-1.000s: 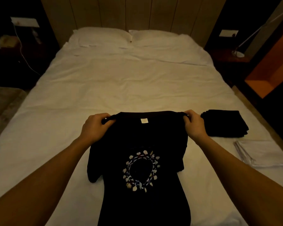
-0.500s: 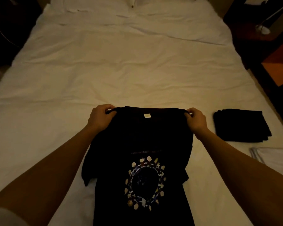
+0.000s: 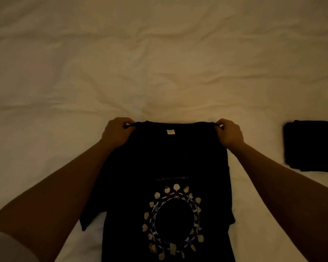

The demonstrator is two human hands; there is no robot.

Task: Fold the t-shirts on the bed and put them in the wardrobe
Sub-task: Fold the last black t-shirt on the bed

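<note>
- A black t-shirt (image 3: 167,159) lies flat on the white bed (image 3: 159,63), collar at the far end and hem toward the person, so its long axis runs straight away from the camera.
- A small pale neck label (image 3: 170,132) sits just under the collar; no writing on it can be read.
- Lower on the front is a round print (image 3: 173,222): a ring of pale little shapes around a dark centre. A thin faint line of marks crosses above it, too dim to read.
- The left hand (image 3: 117,132) has its fingers curled round the left shoulder corner of the shirt, pinching the cloth.
- The right hand (image 3: 229,132) grips the right shoulder corner the same way, so the top edge is stretched between the two hands.
- One short sleeve (image 3: 89,218) sticks out at the lower left, lying on the sheet.
- A folded dark pile (image 3: 312,146) rests on the bed at the right edge, well apart from the shirt.
</note>
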